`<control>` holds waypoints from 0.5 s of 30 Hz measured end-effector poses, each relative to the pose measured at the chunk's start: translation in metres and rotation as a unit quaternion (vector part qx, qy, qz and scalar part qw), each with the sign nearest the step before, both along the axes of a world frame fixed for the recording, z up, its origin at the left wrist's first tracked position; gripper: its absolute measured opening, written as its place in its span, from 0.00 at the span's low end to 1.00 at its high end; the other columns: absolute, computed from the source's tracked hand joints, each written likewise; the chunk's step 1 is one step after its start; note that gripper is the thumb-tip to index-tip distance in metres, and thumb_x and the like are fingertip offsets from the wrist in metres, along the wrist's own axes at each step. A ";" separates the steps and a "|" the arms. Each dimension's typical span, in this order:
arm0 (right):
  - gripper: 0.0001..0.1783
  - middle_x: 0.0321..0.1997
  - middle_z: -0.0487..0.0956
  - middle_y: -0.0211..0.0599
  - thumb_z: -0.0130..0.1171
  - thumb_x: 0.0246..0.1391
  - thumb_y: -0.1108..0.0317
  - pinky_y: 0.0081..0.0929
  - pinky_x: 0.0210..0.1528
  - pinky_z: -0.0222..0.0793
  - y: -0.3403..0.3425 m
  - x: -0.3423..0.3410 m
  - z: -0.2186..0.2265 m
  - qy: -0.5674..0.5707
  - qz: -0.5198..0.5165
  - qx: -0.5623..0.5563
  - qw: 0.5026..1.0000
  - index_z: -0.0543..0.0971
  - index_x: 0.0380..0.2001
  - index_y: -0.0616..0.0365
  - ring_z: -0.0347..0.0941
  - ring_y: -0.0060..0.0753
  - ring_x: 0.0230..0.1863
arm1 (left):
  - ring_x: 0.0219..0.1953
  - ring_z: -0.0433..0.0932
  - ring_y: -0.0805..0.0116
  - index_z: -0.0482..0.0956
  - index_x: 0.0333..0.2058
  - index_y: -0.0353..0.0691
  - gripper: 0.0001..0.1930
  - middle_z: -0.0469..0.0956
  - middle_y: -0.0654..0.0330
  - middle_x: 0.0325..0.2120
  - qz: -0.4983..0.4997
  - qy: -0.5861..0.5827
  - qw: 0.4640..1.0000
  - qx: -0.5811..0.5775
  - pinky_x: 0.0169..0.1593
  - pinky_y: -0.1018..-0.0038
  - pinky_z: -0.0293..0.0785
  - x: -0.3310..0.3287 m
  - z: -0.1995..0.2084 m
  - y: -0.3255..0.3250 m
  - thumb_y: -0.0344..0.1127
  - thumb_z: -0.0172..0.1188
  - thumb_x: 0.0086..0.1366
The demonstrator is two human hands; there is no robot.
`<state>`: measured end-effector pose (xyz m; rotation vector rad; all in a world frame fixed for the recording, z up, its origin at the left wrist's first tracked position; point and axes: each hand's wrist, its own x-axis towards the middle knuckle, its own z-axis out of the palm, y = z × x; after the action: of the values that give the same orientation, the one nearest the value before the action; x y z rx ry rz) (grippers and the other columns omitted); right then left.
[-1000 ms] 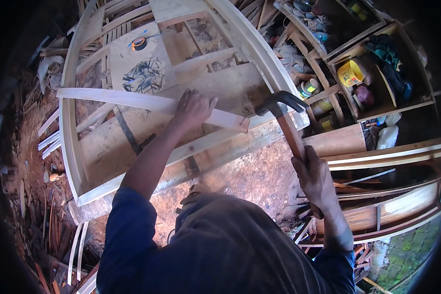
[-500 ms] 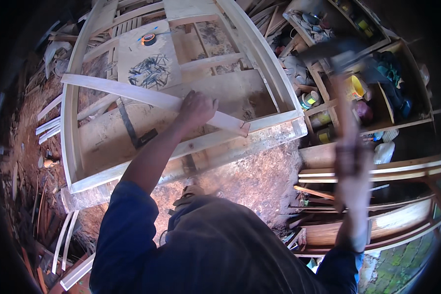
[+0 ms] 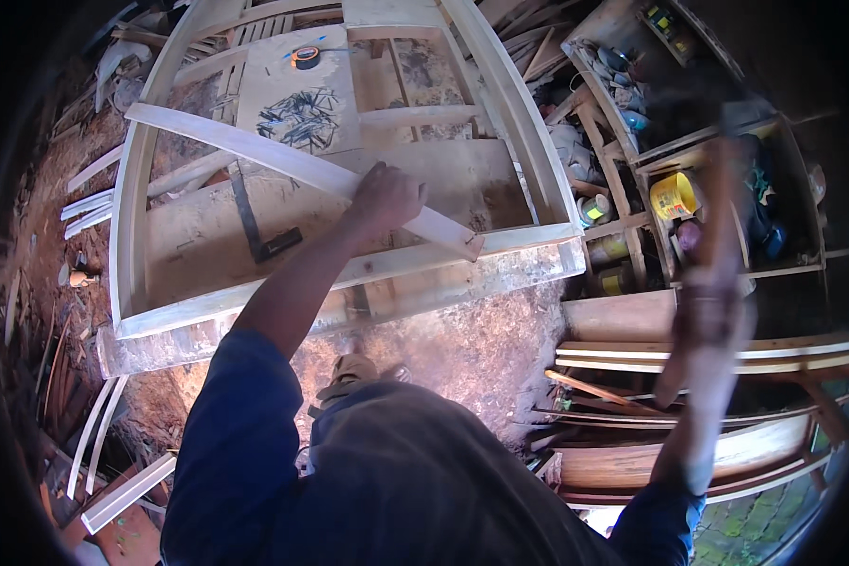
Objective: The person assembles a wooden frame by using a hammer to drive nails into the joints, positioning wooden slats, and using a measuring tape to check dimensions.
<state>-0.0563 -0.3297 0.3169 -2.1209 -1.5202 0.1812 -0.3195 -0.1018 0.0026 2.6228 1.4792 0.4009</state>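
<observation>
The wooden slat (image 3: 302,166) lies slantwise across the wooden frame (image 3: 130,226), its left end over the frame's left side; if this end swings, the slat may shift. The left hand (image 3: 387,196) has its fingers closed on the slat, so a badly aimed blow could hurt them. The right hand (image 3: 712,316), blurred, appears wrapped around the raised wooden-handled hammer (image 3: 722,203); a weak grip could let it slip.

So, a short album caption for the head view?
Left hand holds a wooden slat; right hand grips a blurred hammer.

Left grip (image 3: 387,198) curled ahead, blurred right grip (image 3: 707,316) out wide
</observation>
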 end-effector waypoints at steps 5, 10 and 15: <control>0.23 0.28 0.73 0.36 0.40 0.73 0.50 0.29 0.32 0.68 0.003 0.039 -0.045 0.001 0.268 0.330 0.905 0.74 0.41 0.59 0.70 0.34 0.26 | 0.35 0.81 0.45 0.84 0.27 0.36 0.22 0.82 0.45 0.27 -0.025 -0.021 0.999 -0.030 0.58 0.50 0.70 0.005 0.009 -0.003 0.46 0.49 0.71; 0.12 0.26 0.77 0.38 0.54 0.68 0.64 0.36 0.27 0.68 -0.018 0.033 -0.174 0.060 0.132 -0.168 0.975 0.74 0.46 0.62 0.70 0.29 0.24 | 0.38 0.82 0.48 0.84 0.28 0.37 0.22 0.82 0.44 0.28 -0.021 -0.056 0.998 -0.021 0.57 0.52 0.70 0.022 0.011 -0.003 0.46 0.47 0.71; 0.17 0.24 0.70 0.32 0.50 0.69 0.55 0.27 0.23 0.61 -0.021 0.044 0.021 0.107 0.062 0.122 0.985 0.72 0.35 0.58 0.64 0.24 0.21 | 0.39 0.82 0.49 0.84 0.29 0.38 0.23 0.82 0.45 0.29 0.009 -0.033 0.999 -0.034 0.59 0.52 0.68 -0.009 0.004 -0.009 0.46 0.46 0.71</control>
<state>-0.0127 -0.3509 0.3380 -1.7587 -1.4659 0.2466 -0.3282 -0.1103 0.0070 2.5214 1.4694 0.4255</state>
